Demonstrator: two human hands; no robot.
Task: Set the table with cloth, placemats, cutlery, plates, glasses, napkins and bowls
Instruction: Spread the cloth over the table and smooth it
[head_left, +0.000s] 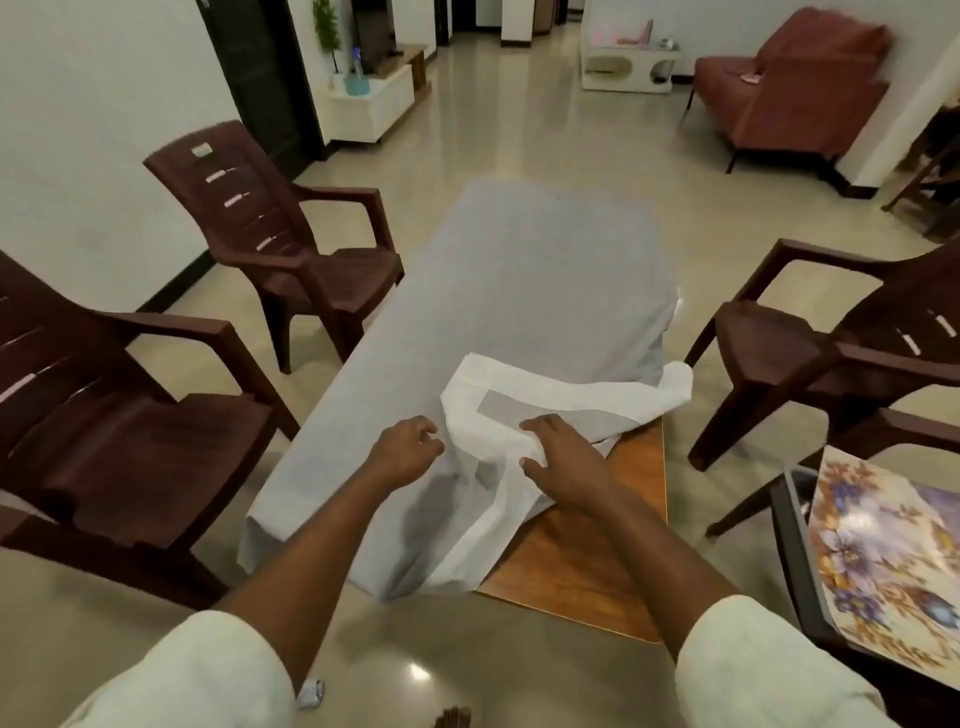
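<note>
Both hands work the near end of the cloth (519, 291), lower centre of the frame. Left hand (410, 447): fingers curled, apparently pinching a fold of the fabric at its white border, though the contact itself is partly hidden. Right hand (566, 462): fingers spread and nearly straight, pressing flat on the turned-back white hem (545, 395).

The grey cloth already covers most of the counter (597, 561) toward the upper centre; its near right corner is folded back on itself, leaving bare wood exposed at lower right.

Likely step in hand: unfolding that flap and drawing it over the bare corner. To do it well, the pinching hand should lift the hem clear and carry it toward the near right corner, while the flat hand smooths outward, so no crease is trapped. Check that the overhang matches on both long sides before releasing.

Brown chairs (291, 244) flank the counter; a floral mat (883, 566) lies at lower right.
</note>
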